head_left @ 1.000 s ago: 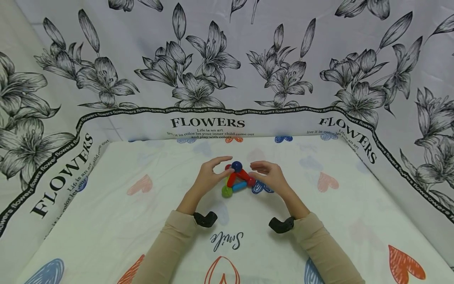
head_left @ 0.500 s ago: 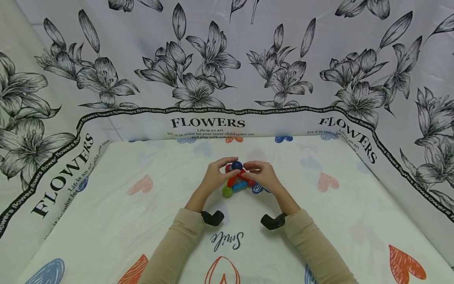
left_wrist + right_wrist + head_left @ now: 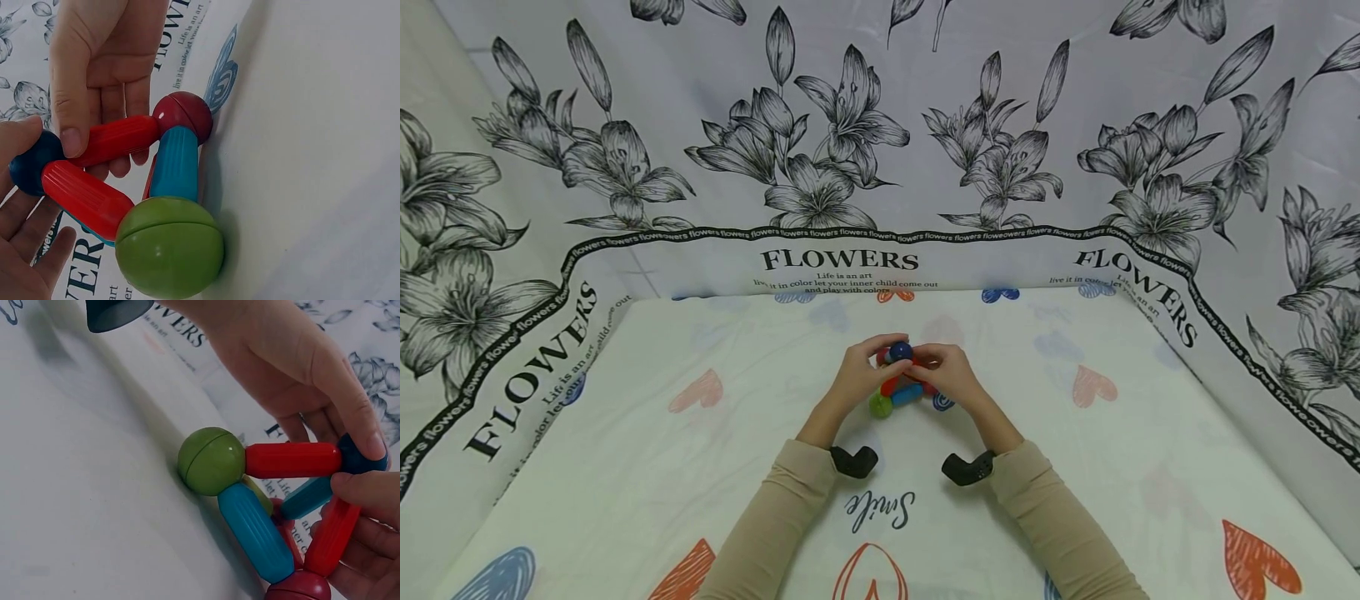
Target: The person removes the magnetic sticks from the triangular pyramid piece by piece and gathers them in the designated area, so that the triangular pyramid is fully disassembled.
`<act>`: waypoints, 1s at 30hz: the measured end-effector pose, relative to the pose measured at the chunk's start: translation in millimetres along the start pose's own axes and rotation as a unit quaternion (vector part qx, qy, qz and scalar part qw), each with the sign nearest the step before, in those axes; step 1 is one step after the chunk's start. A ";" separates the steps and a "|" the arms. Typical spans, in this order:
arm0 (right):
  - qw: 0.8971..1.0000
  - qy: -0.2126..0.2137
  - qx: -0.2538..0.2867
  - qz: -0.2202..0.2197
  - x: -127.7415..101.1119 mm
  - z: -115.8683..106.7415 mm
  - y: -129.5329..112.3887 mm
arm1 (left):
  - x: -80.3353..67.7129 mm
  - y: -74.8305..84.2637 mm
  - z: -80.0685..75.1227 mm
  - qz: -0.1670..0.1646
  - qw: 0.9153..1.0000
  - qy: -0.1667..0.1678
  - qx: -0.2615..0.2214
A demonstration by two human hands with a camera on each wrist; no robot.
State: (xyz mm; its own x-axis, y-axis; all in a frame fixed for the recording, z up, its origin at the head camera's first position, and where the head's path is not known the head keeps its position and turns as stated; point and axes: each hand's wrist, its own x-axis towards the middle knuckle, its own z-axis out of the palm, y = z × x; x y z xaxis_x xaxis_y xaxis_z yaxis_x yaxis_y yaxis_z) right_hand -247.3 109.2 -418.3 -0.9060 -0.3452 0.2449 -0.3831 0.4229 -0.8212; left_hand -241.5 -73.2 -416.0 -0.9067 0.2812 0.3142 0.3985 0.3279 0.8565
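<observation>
A small pyramid of magnetic rods and balls stands on the cloth. Its dark blue ball (image 3: 900,351) forms the peak, and my left hand (image 3: 859,375) holds that ball between thumb and fingers. My right hand (image 3: 953,373) pinches a red rod (image 3: 122,139) close beside the ball, thumb on its near side. A second red rod (image 3: 290,460) slopes from the peak to a green ball (image 3: 211,461). Along the base, a light blue rod (image 3: 175,164) links the green ball to a crimson ball (image 3: 184,117). The back of the pyramid is partly hidden by the hands.
A white cloth (image 3: 737,467) with printed hearts covers the table. Behind it hangs a curtain (image 3: 700,258) with flower drawings and lettering. Black wrist cameras (image 3: 854,462) sit at both cuffs, above the cloth.
Both hands have moved inward to the pyramid's peak. The right hand has come from beside the crimson ball to pinch the red rod. The pyramid has stayed in place.
</observation>
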 end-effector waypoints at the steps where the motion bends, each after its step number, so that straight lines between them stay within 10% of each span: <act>1: 1.000 0.000 0.000 0.000 0.3 0.1 -0.4 | 0.2 0.2 0.0 0.001 1.000 0.000 0.003; 30: 0.994 0.019 0.074 0.073 -5.2 -4.2 1.1 | -3.0 0.4 -6.3 0.031 0.999 0.007 0.040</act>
State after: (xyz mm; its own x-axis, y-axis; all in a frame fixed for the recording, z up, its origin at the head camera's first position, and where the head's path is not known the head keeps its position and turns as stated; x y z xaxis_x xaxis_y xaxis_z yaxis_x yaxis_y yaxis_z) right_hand -243.7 115.1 -418.3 -0.9570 -0.2567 0.1349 -0.2196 0.3376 -0.9153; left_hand -239.4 -79.6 -414.0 -0.8814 0.2910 0.3721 0.4636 0.3820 0.7995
